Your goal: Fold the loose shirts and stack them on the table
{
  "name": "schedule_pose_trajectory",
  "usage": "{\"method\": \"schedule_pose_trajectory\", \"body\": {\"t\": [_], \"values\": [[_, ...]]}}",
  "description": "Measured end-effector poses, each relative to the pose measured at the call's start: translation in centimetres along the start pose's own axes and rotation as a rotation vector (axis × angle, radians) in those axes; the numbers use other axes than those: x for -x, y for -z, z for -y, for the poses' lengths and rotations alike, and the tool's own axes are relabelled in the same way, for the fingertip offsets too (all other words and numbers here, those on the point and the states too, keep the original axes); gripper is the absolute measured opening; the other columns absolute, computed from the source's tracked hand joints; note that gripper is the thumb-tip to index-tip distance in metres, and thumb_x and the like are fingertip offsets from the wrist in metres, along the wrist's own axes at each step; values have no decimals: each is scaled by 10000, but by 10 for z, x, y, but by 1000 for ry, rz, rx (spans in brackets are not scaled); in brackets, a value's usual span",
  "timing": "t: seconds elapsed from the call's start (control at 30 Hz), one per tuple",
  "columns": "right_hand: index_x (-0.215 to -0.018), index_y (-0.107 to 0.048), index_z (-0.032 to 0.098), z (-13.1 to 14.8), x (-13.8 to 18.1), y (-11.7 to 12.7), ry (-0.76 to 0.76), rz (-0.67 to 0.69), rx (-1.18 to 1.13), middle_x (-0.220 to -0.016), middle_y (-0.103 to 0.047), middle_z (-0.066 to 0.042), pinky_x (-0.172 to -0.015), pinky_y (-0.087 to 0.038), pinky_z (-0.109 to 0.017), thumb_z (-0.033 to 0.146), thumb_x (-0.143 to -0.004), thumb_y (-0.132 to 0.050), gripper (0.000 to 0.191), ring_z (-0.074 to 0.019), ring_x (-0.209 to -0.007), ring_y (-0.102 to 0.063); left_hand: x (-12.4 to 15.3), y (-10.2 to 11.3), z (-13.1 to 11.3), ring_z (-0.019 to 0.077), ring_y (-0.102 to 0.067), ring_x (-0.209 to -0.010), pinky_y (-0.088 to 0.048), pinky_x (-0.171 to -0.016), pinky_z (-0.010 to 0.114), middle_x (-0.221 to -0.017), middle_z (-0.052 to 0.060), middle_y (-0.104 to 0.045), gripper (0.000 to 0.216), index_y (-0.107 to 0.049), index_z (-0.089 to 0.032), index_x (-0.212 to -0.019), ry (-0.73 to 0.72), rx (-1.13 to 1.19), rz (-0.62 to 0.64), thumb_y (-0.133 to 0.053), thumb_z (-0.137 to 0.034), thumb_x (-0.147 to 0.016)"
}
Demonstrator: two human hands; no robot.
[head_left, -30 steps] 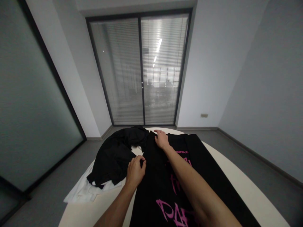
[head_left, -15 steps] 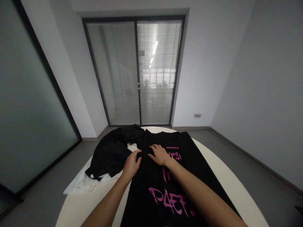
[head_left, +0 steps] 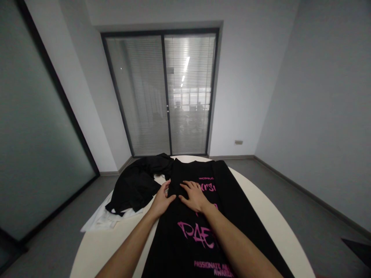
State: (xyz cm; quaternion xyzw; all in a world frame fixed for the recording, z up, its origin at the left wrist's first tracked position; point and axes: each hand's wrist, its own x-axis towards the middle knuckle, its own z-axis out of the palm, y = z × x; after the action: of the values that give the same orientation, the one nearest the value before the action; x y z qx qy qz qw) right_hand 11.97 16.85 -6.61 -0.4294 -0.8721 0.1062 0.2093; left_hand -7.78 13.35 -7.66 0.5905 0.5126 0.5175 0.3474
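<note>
A black shirt with pink lettering [head_left: 171, 239] lies spread on the round table, its right side folded inward over part of the print. My left hand [head_left: 161, 201] rests at the shirt's left edge, fingers apart, thumb on the cloth. Flat on the shirt's upper middle, beside the small pink print, lies my right hand [head_left: 193, 195] with its fingers spread. To the left of my left hand is a crumpled black garment [head_left: 135, 185], partly on top of a white cloth [head_left: 98, 220].
The cream round table [head_left: 269, 208] has a curved rim on both sides. Beyond it stands a glazed sliding door [head_left: 166, 96] with blinds. A frosted glass panel [head_left: 34, 127] is at left, and a dark pointed object [head_left: 358, 249] shows at lower right.
The view has shifted slightly, showing more print near the front. My right fingers have spread a little, and my left thumb has moved onto the shirt, nearer the right hand.
</note>
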Motion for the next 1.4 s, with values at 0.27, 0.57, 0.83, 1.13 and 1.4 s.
{"method": "schedule_pose_trajectory", "body": {"t": [0.27,0.57,0.83,1.13,1.4], "values": [[-1343,-576,241,-8,-8,8,-175,-66,-353,-1328,-647,-74,-1092,-365,-385,465,-1030,-317,463,-222,-1245,-571,10,-22,-7,240,-438,-1404,-375,-1152,417,-1460,124,-524,633,-498,-203,-1360,-60,107,127,-609,-56,-754],[-1460,-414,195,-28,-21,-3,-368,-148,-743,-1290,-653,-107,-1002,-492,-340,327,-908,-562,587,-215,-1187,-626,37,-48,-33,241,-594,-1216,-517,-951,360,-1400,117,-561,660,-470,-245,-1389,101,201,382,-620,-92,-764],[-1519,-290,201,-38,-19,2,-396,-124,-713,-1184,-689,-72,-915,-533,-309,211,-927,-448,613,-170,-1031,-683,63,-33,-64,273,-677,-810,-475,-702,320,-891,39,-699,479,-581,-272,-1184,-35,-727,382,-726,-337,-732],[-1349,-528,203,-52,-20,-10,-188,-208,-653,-1310,-622,-65,-1108,-400,-356,150,-883,-458,475,-172,-1205,-588,74,-1,-125,201,-676,-705,-515,-620,276,-984,39,-676,757,-397,-255,-1394,220,-597,999,-749,-325,-727],[-1191,-671,181,-76,-20,9,-308,-152,-536,-1253,-674,-69,-1070,-439,-350,86,-824,-494,419,-192,-1143,-630,91,-47,-98,89,-621,-654,-473,-588,182,-1092,9,-680,615,-584,-311,-1346,2,-200,1322,-628,-56,-788]]}}
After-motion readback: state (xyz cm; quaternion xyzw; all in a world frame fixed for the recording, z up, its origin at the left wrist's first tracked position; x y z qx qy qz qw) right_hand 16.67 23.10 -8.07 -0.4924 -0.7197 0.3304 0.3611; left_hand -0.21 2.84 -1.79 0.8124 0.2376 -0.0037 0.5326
